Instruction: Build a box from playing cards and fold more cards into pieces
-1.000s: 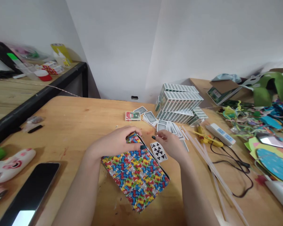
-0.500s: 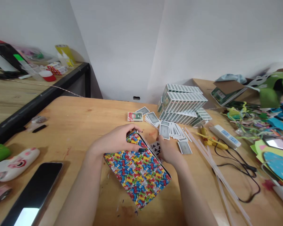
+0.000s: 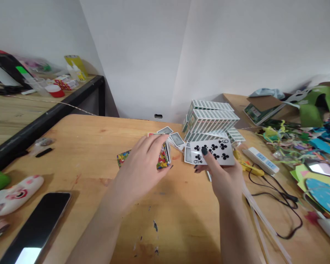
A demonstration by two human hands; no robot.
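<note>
My left hand (image 3: 141, 159) is wrapped around a flat, colourful patterned case (image 3: 123, 157), fingers over its top and thumb at its right side. White card edges show at the case's right end, and the hand covers most of the rest. To the right, my right hand (image 3: 221, 174) grips playing cards (image 3: 228, 152), thumb pressed on the front one, a clubs card lying face up. How many cards it holds cannot be made out. Loose playing cards (image 3: 176, 139) lie face down on the table behind and between the hands.
Long striped card cartons (image 3: 214, 121) are stacked at the back. On the right are a yellow glue gun (image 3: 251, 168), a power strip (image 3: 261, 160), clear sticks (image 3: 260, 212) and craft scraps (image 3: 319, 143). A phone (image 3: 38, 223) and a white plush item (image 3: 19, 194) lie left.
My right hand has moved right and up, away from the case, with the cards now face up in it. My left hand has tilted and turned the case, moving it left and farther back.
</note>
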